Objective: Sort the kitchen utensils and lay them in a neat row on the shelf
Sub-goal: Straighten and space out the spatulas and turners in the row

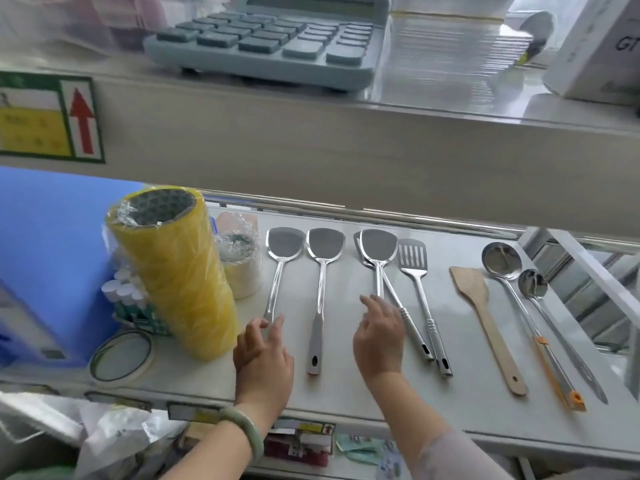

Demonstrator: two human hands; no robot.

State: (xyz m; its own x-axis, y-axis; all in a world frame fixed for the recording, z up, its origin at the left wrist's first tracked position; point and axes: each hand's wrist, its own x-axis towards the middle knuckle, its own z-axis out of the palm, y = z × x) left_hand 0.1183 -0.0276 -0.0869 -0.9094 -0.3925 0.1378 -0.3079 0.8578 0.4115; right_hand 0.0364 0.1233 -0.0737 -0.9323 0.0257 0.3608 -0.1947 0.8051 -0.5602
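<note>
Steel utensils lie in a row on the white shelf (pixel 349 393), heads pointing away from me. My left hand (pixel 263 355) pinches the handle of the leftmost steel turner (pixel 284 244). A second turner (pixel 322 292) lies free between my hands. My right hand (pixel 379 337) covers the handle of the third turner (pixel 378 245), which lies crossed over another turner (pixel 412 334). To the right lie a slotted turner (pixel 414 258), a wooden spatula (pixel 474 292), a large ladle (pixel 502 261) with an orange-trimmed handle, and a small ladle (pixel 532 284).
A tall yellow stack of tape rolls (pixel 176 268) stands just left of my left hand, with a smaller wrapped roll (pixel 240 268) behind it and a tape ring (pixel 121 356) in front. A blue bin (pixel 52 254) fills the left. An upper shelf overhead carries a calculator (pixel 270 39).
</note>
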